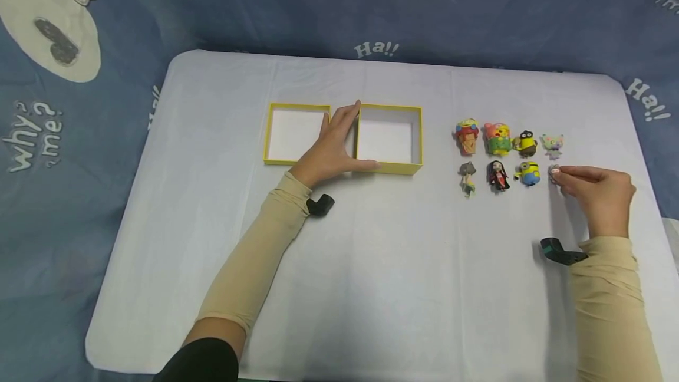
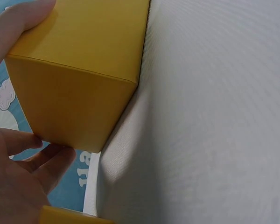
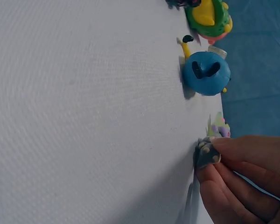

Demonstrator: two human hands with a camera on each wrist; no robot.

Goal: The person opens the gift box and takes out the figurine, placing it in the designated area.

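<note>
My left hand [image 1: 331, 149] holds the deep yellow box [image 1: 389, 168] at its left side, thumb on the near wall and fingertips at the far corner. In the left wrist view the box's yellow wall [image 2: 74, 100] sits between thumb and fingers. To its left lies a shallower yellow-rimmed box part [image 1: 296, 162], white inside. At the right, my right hand [image 1: 602, 193] pinches a small grey figurine [image 3: 206, 154] between thumb and fingers, at the tablecloth. A pastel figurine [image 1: 553, 145] lies just beyond it, and a blue-and-yellow minion figurine [image 1: 528, 174] to its left.
More figurines lie in two rows: a red one with a cone shape [image 1: 467, 137], a pink-yellow-green one [image 1: 497, 139], a brown-and-yellow minion [image 1: 526, 144], a grey-haired one [image 1: 467, 178] and a dark-haired one in red [image 1: 498, 175]. White cloth [image 1: 371, 264] covers the table.
</note>
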